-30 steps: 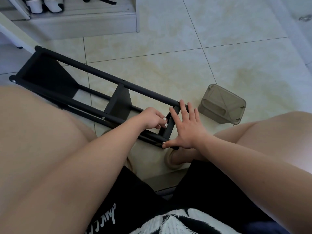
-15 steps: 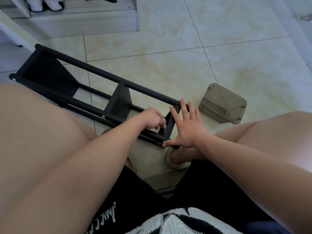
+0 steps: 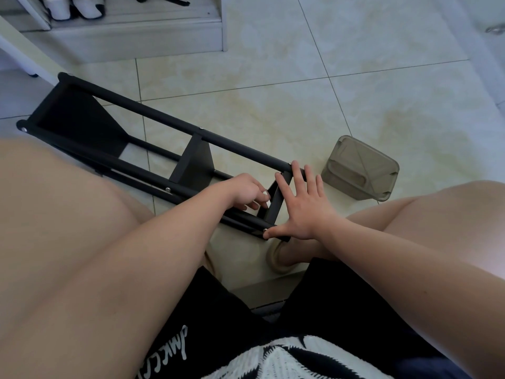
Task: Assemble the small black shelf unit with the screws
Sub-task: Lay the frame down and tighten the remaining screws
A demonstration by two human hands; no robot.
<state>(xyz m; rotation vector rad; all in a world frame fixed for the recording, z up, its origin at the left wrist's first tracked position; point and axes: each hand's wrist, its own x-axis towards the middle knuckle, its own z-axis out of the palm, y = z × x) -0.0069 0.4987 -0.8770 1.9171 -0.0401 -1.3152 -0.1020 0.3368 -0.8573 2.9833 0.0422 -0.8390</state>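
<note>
Shelf unit (image 3: 153,116) on floor (image 3: 300,91), centre-left of frame, partly hidden by thigh (image 3: 54,214). Left hand (image 3: 246,191) curled at end panel (image 3: 274,207); cannot tell what it holds. Right hand (image 3: 303,206) flat, fingers spread, pressing unit's end. Both unmoved since earlier.

Free floor (image 3: 300,105) is left beyond the shelf (image 3: 153,112). Its near end is covered by the left hand (image 3: 246,191) and right hand (image 3: 306,206). A bin (image 3: 360,170) is set just right of it, and both sides are hemmed by the left knee (image 3: 54,214) and right knee (image 3: 437,209).
</note>
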